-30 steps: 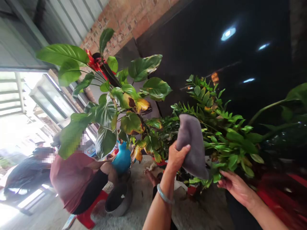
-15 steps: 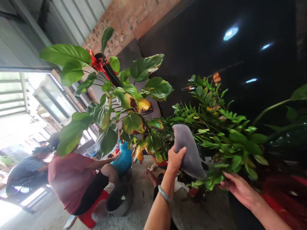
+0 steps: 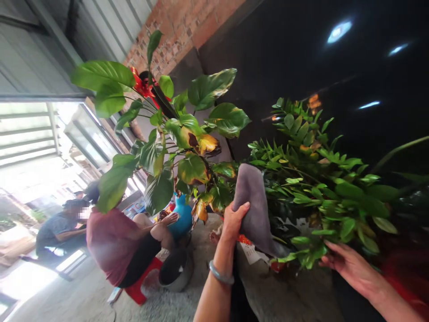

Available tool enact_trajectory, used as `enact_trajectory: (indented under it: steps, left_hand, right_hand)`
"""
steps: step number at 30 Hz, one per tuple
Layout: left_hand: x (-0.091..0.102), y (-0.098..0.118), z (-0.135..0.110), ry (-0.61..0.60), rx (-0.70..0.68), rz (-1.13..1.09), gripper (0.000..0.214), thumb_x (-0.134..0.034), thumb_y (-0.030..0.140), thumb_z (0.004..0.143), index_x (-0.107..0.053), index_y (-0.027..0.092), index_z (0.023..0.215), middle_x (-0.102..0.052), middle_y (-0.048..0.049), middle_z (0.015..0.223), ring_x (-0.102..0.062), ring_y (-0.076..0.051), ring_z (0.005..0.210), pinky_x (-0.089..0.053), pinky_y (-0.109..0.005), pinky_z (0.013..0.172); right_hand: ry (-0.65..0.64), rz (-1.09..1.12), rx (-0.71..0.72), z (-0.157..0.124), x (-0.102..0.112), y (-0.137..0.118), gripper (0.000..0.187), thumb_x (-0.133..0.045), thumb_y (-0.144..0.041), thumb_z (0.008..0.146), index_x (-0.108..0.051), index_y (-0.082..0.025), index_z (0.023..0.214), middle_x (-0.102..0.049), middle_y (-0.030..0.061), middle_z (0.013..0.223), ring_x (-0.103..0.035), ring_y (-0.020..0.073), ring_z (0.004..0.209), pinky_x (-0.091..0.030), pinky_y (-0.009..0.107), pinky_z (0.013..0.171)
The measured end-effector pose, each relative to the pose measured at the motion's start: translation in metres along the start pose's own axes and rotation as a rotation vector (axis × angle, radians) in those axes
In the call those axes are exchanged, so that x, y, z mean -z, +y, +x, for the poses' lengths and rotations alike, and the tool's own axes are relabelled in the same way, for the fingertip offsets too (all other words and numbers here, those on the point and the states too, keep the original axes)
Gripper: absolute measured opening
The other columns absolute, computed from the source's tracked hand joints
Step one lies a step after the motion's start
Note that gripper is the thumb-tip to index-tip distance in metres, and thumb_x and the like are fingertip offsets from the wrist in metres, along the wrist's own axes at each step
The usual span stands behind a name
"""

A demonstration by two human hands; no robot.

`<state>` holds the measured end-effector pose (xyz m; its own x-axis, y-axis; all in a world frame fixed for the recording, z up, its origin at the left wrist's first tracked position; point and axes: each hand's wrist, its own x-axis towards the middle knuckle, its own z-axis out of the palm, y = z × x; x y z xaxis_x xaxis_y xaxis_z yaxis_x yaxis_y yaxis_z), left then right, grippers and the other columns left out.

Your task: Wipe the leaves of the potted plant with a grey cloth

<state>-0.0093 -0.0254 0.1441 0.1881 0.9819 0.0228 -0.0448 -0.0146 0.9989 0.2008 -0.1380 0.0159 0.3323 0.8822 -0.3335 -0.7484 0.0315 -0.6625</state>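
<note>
My left hand (image 3: 232, 220) is closed on a grey cloth (image 3: 254, 208) and presses it against a frond of a small-leaved green plant (image 3: 318, 188). A pale bangle sits on that wrist. Lower right, my right hand (image 3: 348, 267) lies palm up with its fingers stretched out, supporting the tip of a leafy frond (image 3: 306, 255). Left of the cloth stands a large-leaved plant (image 3: 174, 143) with green and yellowing leaves and a red ribbon near its top.
A person in a dark red top (image 3: 115, 243) sits on a red stool (image 3: 139, 288) at the lower left, beside a blue pot (image 3: 182, 219) and a grey basin (image 3: 176, 270). Another person (image 3: 62, 228) sits further left. A dark glossy wall and brick lie behind the plants.
The view has swung a little, shifting everything rightward. My left hand with the cloth slid down the frond and back up. My right hand stays under the leaf tip.
</note>
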Motion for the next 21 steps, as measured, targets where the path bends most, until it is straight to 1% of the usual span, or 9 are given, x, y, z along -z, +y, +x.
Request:
enact_trajectory:
  steps: [2, 4, 7, 9, 12, 14, 16, 18, 21]
  left_hand:
    - [-0.002, -0.020, -0.004, -0.053, 0.061, 0.133, 0.030, -0.078, 0.035, 0.050, -0.071, 0.015, 0.072, -0.065, 0.0002, 0.059, -0.055, -0.014, 0.056, -0.044, -0.025, 0.058]
    - [0.005, -0.037, -0.016, -0.251, 0.153, 0.303, 0.022, -0.078, 0.028, 0.047, -0.069, 0.017, 0.063, -0.062, 0.0027, 0.054, -0.051, -0.012, 0.051, -0.041, -0.024, 0.054]
    - [0.026, -0.035, -0.033, -0.484, 0.241, 0.361, 0.022, -0.079, 0.027, 0.046, -0.070, 0.016, 0.063, -0.061, 0.0028, 0.052, -0.049, -0.010, 0.047, -0.039, -0.023, 0.050]
    - [0.038, -0.016, -0.033, -0.438, 0.191, 0.211, 0.031, -0.080, 0.031, 0.047, -0.072, 0.014, 0.071, -0.066, -0.0006, 0.058, -0.054, -0.012, 0.050, -0.042, -0.023, 0.052]
    - [0.045, 0.014, -0.013, -0.102, 0.010, -0.115, 0.044, -0.081, 0.038, 0.049, -0.070, 0.013, 0.084, -0.070, -0.0042, 0.071, -0.061, -0.016, 0.058, -0.048, -0.026, 0.057]
    - [0.043, 0.018, 0.004, 0.166, -0.056, -0.261, 0.044, -0.078, 0.041, 0.053, -0.068, 0.016, 0.087, -0.071, -0.0032, 0.074, -0.063, -0.016, 0.063, -0.050, -0.027, 0.062]
    - [0.040, 0.006, 0.012, 0.301, 0.009, -0.264, 0.037, -0.075, 0.042, 0.058, -0.066, 0.017, 0.085, -0.070, -0.0023, 0.073, -0.064, -0.016, 0.067, -0.050, -0.027, 0.067]
    - [0.041, -0.017, 0.007, 0.249, 0.171, -0.169, 0.033, -0.076, 0.039, 0.056, -0.068, 0.015, 0.077, -0.070, -0.0048, 0.068, -0.064, -0.018, 0.066, -0.050, -0.030, 0.068]
    - [0.054, -0.045, -0.017, -0.032, 0.371, -0.024, 0.039, -0.083, 0.035, 0.044, -0.071, 0.009, 0.070, -0.069, -0.0090, 0.060, -0.062, -0.021, 0.057, -0.048, -0.033, 0.061]
  right_hand:
    - [-0.012, 0.001, -0.004, -0.001, -0.001, 0.001, 0.019, -0.083, -0.013, 0.039, -0.067, -0.018, 0.050, -0.065, 0.0004, 0.048, -0.060, 0.0175, 0.040, -0.056, 0.026, 0.043]
    - [-0.003, -0.005, -0.010, -0.003, -0.001, -0.001, 0.019, -0.082, -0.014, 0.038, -0.068, -0.018, 0.050, -0.066, 0.0004, 0.050, -0.060, 0.0169, 0.041, -0.056, 0.025, 0.043]
    - [0.051, -0.003, -0.038, -0.007, -0.002, -0.008, 0.019, -0.080, -0.012, 0.035, -0.069, -0.020, 0.049, -0.067, -0.0004, 0.050, -0.060, 0.0162, 0.042, -0.055, 0.024, 0.040]
    - [0.089, 0.018, -0.056, -0.009, -0.003, -0.011, 0.021, -0.078, -0.010, 0.033, -0.068, -0.021, 0.048, -0.066, -0.0018, 0.049, -0.060, 0.0160, 0.041, -0.054, 0.023, 0.038]
    - [0.117, 0.057, -0.054, -0.010, -0.007, -0.012, 0.025, -0.076, -0.007, 0.031, -0.069, -0.023, 0.049, -0.068, -0.0029, 0.051, -0.061, 0.0166, 0.042, -0.054, 0.023, 0.037]
    - [0.120, 0.074, -0.037, -0.011, -0.011, -0.011, 0.026, -0.076, -0.007, 0.031, -0.070, -0.023, 0.051, -0.070, -0.0022, 0.054, -0.062, 0.0169, 0.043, -0.054, 0.022, 0.037]
    - [0.094, 0.072, -0.032, -0.012, -0.015, -0.010, 0.023, -0.078, -0.009, 0.032, -0.070, -0.023, 0.049, -0.070, -0.0012, 0.054, -0.061, 0.0169, 0.043, -0.053, 0.022, 0.037]
    - [0.058, 0.043, -0.027, -0.014, -0.017, -0.011, 0.020, -0.079, -0.013, 0.034, -0.070, -0.024, 0.048, -0.069, -0.0002, 0.052, -0.061, 0.0174, 0.044, -0.054, 0.022, 0.039]
    - [0.085, -0.060, 0.018, -0.016, -0.016, -0.013, 0.019, -0.079, -0.018, 0.032, -0.068, -0.026, 0.045, -0.069, 0.0010, 0.052, -0.062, 0.0203, 0.045, -0.055, 0.024, 0.039]
